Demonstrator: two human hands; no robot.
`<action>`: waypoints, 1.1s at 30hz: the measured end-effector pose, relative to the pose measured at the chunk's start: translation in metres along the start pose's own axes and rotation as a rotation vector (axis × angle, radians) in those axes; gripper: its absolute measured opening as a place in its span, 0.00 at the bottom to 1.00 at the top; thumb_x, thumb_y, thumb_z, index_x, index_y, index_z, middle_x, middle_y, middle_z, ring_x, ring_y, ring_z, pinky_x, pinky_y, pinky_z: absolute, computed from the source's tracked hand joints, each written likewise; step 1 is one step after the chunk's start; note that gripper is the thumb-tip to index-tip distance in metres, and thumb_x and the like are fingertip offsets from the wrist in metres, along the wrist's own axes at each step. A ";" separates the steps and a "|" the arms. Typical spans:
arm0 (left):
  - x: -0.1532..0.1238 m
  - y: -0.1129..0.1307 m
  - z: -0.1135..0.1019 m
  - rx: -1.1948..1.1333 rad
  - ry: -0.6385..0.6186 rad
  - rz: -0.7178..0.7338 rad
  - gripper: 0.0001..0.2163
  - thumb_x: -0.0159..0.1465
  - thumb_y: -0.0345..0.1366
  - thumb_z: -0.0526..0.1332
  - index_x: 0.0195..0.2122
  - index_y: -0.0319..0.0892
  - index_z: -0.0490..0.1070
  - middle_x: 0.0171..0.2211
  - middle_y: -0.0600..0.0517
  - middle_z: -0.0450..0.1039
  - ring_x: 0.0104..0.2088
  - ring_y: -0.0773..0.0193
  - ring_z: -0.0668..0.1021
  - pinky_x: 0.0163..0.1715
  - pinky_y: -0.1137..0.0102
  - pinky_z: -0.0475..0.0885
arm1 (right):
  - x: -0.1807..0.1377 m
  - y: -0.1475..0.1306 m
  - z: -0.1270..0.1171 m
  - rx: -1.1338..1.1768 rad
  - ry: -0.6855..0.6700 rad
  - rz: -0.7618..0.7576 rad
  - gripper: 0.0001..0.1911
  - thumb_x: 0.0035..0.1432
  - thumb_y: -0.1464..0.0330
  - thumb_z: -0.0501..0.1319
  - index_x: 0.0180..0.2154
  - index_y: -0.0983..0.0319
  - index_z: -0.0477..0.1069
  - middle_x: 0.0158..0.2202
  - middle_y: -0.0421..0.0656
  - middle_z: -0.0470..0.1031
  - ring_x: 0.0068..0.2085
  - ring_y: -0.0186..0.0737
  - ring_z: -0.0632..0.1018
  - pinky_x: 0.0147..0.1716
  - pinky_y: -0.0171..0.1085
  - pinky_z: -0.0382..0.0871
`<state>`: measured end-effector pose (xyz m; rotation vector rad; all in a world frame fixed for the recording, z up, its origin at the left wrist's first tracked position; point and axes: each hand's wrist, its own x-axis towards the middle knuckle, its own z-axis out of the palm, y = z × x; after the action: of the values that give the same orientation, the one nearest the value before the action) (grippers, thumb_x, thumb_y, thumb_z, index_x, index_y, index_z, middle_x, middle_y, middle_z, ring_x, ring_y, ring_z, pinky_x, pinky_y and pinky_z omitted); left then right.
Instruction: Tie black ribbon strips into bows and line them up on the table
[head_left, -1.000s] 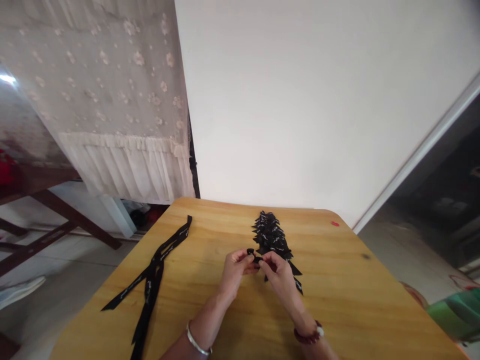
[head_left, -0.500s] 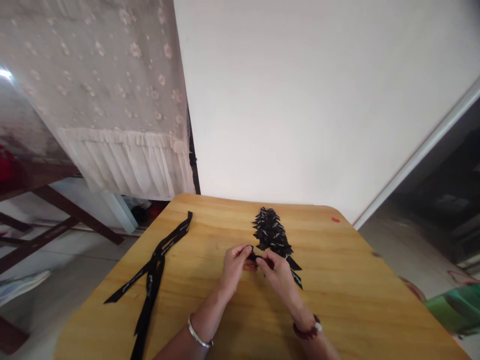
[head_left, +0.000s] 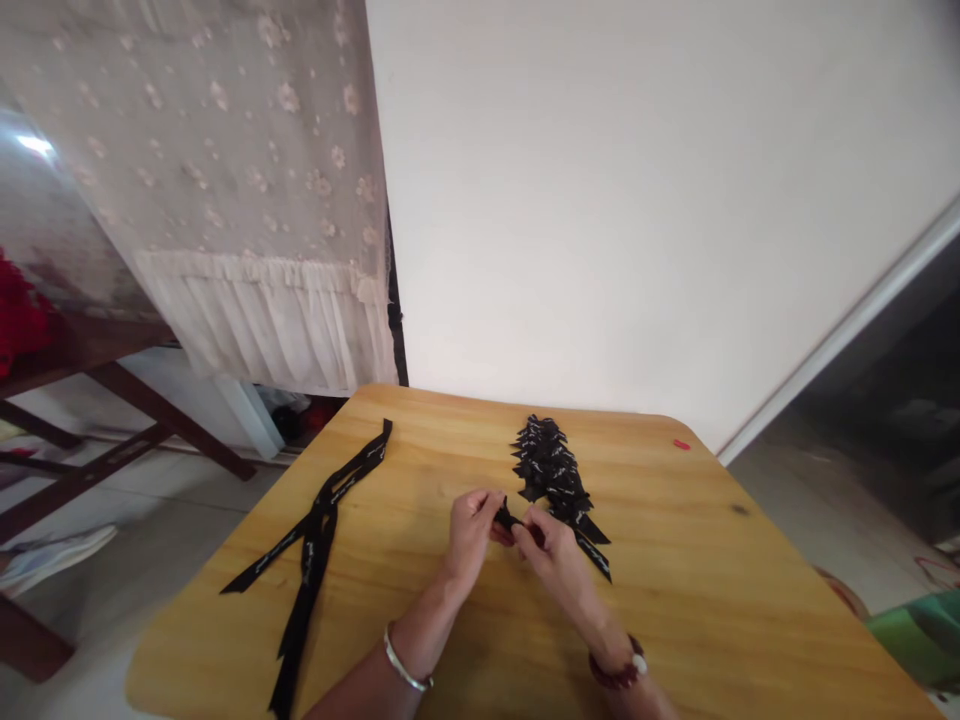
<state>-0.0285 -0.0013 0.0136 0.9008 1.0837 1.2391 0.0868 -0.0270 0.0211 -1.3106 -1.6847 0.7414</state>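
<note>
My left hand (head_left: 471, 527) and my right hand (head_left: 553, 548) meet over the middle of the wooden table (head_left: 697, 600). Both pinch a small black ribbon piece (head_left: 508, 519) between their fingertips. Its tail runs out to the right of my right hand and lies on the table. Just beyond my hands lies a heap of black ribbon bows (head_left: 550, 468) with white lettering. I wear a silver bangle on the left wrist and a dark red bead bracelet on the right.
Long black ribbon strips (head_left: 319, 527) lie on the table's left part. A small red bit (head_left: 681, 445) sits near the far right corner. A lace cloth (head_left: 225, 190) hangs at the back left over a dark wooden frame. A white wall stands behind the table.
My hands stay together on the ribbon piece, with fingers shifting slightly. The view has drifted a little, so everything sits slightly further right.
</note>
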 end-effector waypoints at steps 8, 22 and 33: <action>-0.004 0.009 -0.003 -0.032 -0.246 -0.136 0.13 0.46 0.39 0.64 0.28 0.34 0.71 0.26 0.46 0.75 0.25 0.61 0.77 0.26 0.71 0.71 | 0.007 0.015 -0.008 0.065 0.063 0.067 0.13 0.51 0.63 0.54 0.18 0.61 0.58 0.15 0.34 0.58 0.18 0.31 0.62 0.18 0.29 0.55; -0.005 -0.001 0.000 0.136 -0.433 -0.232 0.15 0.46 0.42 0.63 0.26 0.33 0.72 0.20 0.47 0.74 0.23 0.59 0.77 0.22 0.71 0.70 | 0.010 0.010 -0.014 0.141 -0.010 0.052 0.08 0.50 0.66 0.55 0.23 0.63 0.65 0.21 0.38 0.67 0.24 0.34 0.68 0.23 0.30 0.61; -0.009 0.005 0.002 0.139 -0.447 -0.260 0.13 0.49 0.40 0.61 0.25 0.32 0.71 0.20 0.46 0.74 0.23 0.60 0.77 0.19 0.73 0.69 | 0.007 0.008 -0.012 0.033 0.012 -0.006 0.09 0.53 0.69 0.50 0.22 0.61 0.59 0.19 0.35 0.61 0.22 0.31 0.64 0.22 0.29 0.57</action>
<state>-0.0276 -0.0093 0.0201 1.0452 0.8967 0.7092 0.1005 -0.0189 0.0219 -1.2845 -1.6598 0.7538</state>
